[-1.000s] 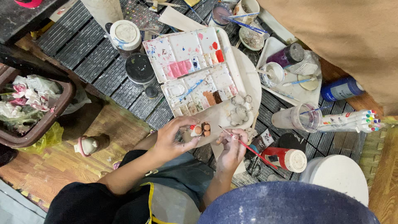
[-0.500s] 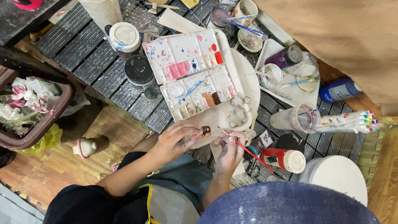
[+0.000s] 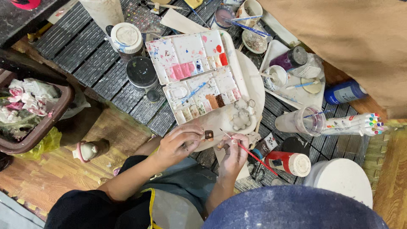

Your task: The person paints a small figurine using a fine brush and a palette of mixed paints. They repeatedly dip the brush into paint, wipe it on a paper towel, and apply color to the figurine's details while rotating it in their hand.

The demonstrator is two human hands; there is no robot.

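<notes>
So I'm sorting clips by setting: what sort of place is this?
Probably a craft or painting workspace. A paint-stained palette box lies open on the slatted table, the right hand holds a red-handled brush, and a pack of coloured markers lies nearby.

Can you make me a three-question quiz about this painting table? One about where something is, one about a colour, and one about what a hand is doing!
1. Where does the paint palette lie?
A. on the floor
B. on the dark slatted table, beyond the hands
C. in the brown bin

2. What colour is the handle of the brush?
A. red
B. green
C. white

3. What is the left hand doing?
A. lying flat and empty
B. pinching a small brown piece
C. gripping a jar

Answers:
1 B: the open palette sits on the table, farther from the person than both hands.
2 A: the thin handle in the right hand is red.
3 B: the fingertips close on the little piece, with the brush tip close beside it.
</notes>
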